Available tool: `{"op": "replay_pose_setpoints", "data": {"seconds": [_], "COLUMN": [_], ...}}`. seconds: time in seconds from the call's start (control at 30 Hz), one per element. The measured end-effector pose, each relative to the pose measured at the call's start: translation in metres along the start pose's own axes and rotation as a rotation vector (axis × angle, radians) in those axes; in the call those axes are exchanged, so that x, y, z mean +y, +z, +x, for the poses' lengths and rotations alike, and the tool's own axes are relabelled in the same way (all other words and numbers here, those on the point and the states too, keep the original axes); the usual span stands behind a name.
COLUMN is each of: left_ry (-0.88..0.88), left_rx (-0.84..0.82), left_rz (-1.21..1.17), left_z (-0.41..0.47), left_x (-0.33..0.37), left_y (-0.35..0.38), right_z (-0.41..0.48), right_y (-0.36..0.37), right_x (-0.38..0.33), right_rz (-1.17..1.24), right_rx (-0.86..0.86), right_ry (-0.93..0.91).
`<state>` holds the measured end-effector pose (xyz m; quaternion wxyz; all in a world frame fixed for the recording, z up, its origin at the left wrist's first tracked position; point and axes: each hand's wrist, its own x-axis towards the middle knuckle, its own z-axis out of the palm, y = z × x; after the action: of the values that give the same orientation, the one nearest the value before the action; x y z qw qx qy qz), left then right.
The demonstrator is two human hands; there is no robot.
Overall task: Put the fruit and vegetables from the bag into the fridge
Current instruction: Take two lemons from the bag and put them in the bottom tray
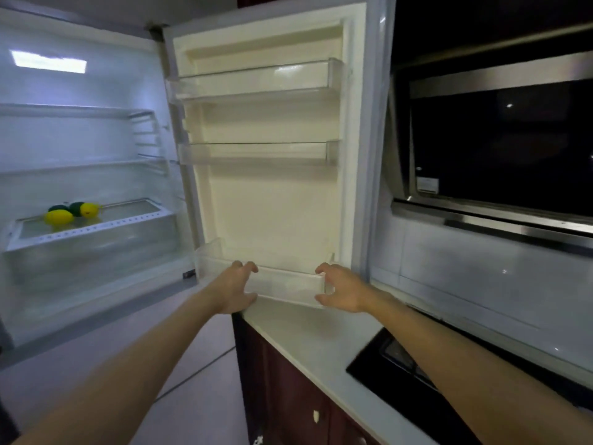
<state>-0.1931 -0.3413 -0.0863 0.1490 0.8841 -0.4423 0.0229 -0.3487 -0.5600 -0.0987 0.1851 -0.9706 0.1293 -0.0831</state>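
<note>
The fridge stands open, its door swung wide to the right. Two yellow fruits and two dark green ones lie on the lowest glass shelf inside. Both my hands are at the clear bottom door bin. My left hand grips its left part, fingers curled over the front rim and thumb below. My right hand grips the bin's right end the same way. The bin holds nothing that I can see. No bag is in view.
Two more clear door bins sit higher on the door. A white countertop with a black hob runs below the door, over dark red cabinets. A dark window is on the right.
</note>
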Motion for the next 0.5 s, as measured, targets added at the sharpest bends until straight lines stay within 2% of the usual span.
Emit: {"op": "replay_pose_setpoints", "data": {"seconds": [0.23, 0.5], "left_ry": [0.060, 0.132], "left_rx": [-0.028, -0.073], "left_rz": [-0.018, -0.040], "left_z": [0.003, -0.015], "left_x": [0.077, 0.171], "left_y": [0.023, 0.051], "right_z": [-0.078, -0.171], "right_y": [-0.037, -0.065], "right_x": [0.070, 0.131], "right_rz": [0.049, -0.004], "right_rx": [0.022, 0.081], "right_ry": [0.102, 0.212]}}
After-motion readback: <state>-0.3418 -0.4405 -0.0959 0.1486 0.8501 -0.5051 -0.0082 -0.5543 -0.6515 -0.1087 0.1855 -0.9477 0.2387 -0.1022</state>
